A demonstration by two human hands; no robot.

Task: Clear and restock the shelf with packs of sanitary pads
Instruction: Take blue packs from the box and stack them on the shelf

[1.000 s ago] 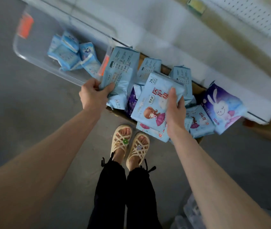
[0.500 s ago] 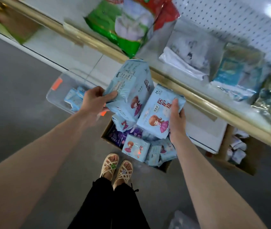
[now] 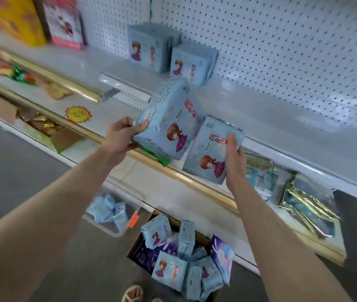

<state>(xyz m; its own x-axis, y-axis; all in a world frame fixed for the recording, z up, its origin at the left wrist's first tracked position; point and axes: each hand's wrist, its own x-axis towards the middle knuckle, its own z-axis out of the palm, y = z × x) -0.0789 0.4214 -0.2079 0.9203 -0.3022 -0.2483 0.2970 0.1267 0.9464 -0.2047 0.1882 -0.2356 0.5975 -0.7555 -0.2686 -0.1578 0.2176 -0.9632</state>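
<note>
My left hand grips a thick light-blue pad pack by its left end, tilted, in front of the grey shelf. My right hand grips a second light-blue pad pack along its right edge, just below and right of the first. Two rows of the same blue packs stand at the back of the shelf against the pegboard. On the floor below, a cardboard box holds several more blue and purple packs.
A clear plastic bin with small blue packets sits on the floor left of the box. Yellow and pink boxes stand on the shelf far left. The lower gold-edged shelf carries foil and plastic packs at right.
Both hands have risen from the floor box up to shelf height, each carrying its pack. The view has tilted up, showing the shelf and the packs standing on it.
</note>
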